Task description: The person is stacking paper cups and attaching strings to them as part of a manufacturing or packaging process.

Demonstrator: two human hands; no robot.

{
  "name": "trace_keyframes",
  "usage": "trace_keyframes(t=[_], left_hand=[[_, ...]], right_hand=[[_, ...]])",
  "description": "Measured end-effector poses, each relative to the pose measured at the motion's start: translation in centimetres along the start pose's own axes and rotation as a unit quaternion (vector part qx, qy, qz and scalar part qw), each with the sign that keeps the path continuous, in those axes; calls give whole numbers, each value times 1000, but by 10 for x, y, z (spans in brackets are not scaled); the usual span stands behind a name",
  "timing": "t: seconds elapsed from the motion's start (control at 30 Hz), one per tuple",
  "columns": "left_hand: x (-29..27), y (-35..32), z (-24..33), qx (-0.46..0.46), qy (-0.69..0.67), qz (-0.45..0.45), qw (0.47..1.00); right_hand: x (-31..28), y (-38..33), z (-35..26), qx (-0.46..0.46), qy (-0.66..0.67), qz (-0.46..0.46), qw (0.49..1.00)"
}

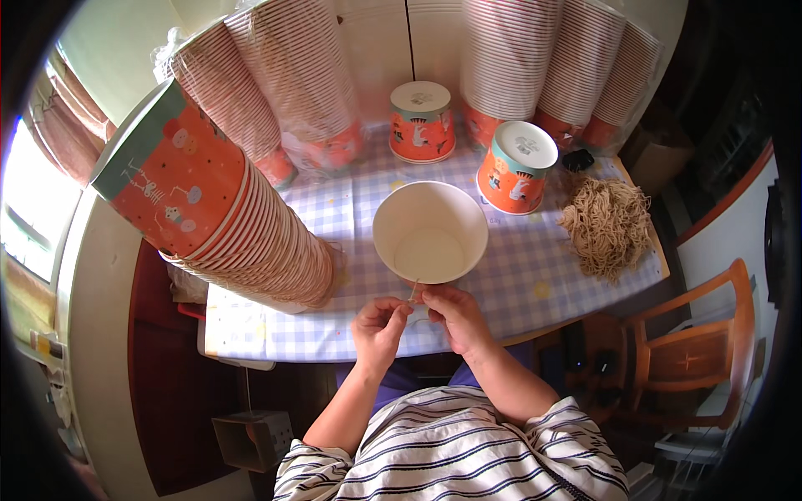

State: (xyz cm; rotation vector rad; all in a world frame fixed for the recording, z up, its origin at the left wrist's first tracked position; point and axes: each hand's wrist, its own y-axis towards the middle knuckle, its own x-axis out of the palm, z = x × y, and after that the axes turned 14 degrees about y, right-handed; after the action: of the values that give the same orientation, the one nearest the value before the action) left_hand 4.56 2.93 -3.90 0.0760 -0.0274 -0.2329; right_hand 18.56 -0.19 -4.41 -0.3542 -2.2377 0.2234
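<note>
A white-lined paper bucket (430, 232) stands upright, mouth up, in front of me. At its near rim, my left hand (381, 331) and my right hand (456, 317) are close together with fingers pinched. Between their fingertips shows a short thin piece of tan string (415, 289), and both hands appear to grip it. Whether the string is tied to the bucket cannot be made out. A heap of tan strings (608, 225) lies at the right of the table. To my left, a tall leaning stack of orange and green paper buckets (242, 200) rises from the table.
Two upturned buckets, one at the back (422, 122) and one at the right (518, 169), rest on the checked tablecloth (359, 326). Plastic-wrapped bucket stacks (292, 67) line the wall. A wooden chair (693, 351) is at the right, a cardboard box (252, 440) on the floor.
</note>
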Motion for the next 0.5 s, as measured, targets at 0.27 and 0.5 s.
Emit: trace_keyframes(t=[0.27, 0.5], left_hand=[[-3, 2, -3, -7, -37, -16, 999], [8, 7, -1, 2, 0, -36, 999]], right_hand=[[-1, -3, -1, -41, -53, -25, 997], [-2, -5, 0, -77, -68, -67, 992]])
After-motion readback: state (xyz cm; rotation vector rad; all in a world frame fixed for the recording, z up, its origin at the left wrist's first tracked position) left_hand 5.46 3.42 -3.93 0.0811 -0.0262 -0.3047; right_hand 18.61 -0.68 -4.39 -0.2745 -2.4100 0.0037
